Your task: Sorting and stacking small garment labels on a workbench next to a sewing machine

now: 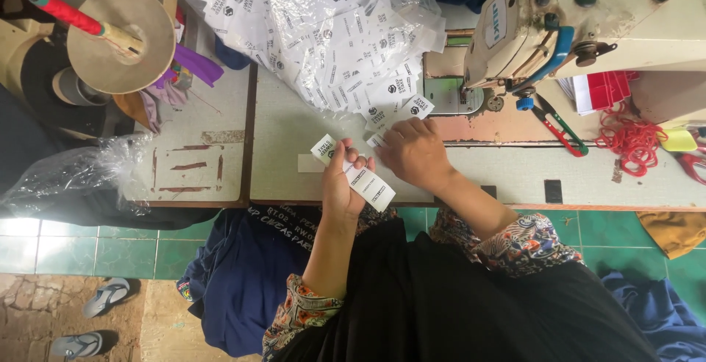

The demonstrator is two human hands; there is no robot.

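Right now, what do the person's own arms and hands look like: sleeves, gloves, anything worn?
Both hands are bare: no gloves, and no rings or watch that I can make out. The left hand and right hand come out of short, loose sleeves in a busy batik-style print of orange, blue, white and black; the left sleeve ends near the elbow, as does the right sleeve. The forearms are uncovered.

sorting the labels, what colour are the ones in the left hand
White with black print, held in the left hand; labels show best in the head view.
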